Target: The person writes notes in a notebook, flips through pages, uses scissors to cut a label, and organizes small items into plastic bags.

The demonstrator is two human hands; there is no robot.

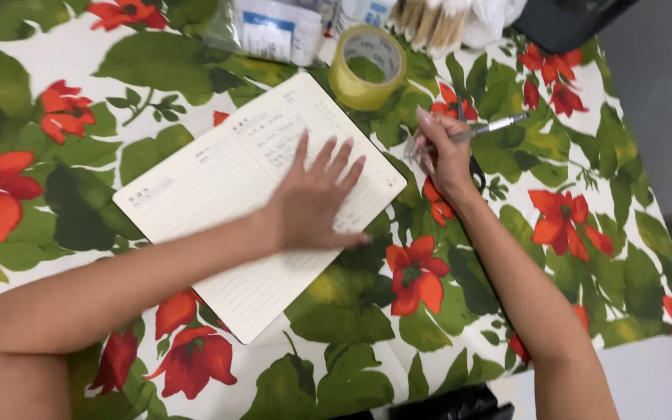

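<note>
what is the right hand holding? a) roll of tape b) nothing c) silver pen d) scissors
c: the right hand grips a silver pen beside the open notebook, while the tape roll sits untouched on the floral tablecloth and the left hand lies flat on the page.

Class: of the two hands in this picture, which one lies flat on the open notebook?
The left hand, palm down on the notebook; the right hand holds a pen beside it.

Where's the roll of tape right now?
In the head view, the yellowish tape roll lies flat on the floral tablecloth near the far edge, just beyond the open notebook's top corner and left of the pen-holding right hand.
</note>
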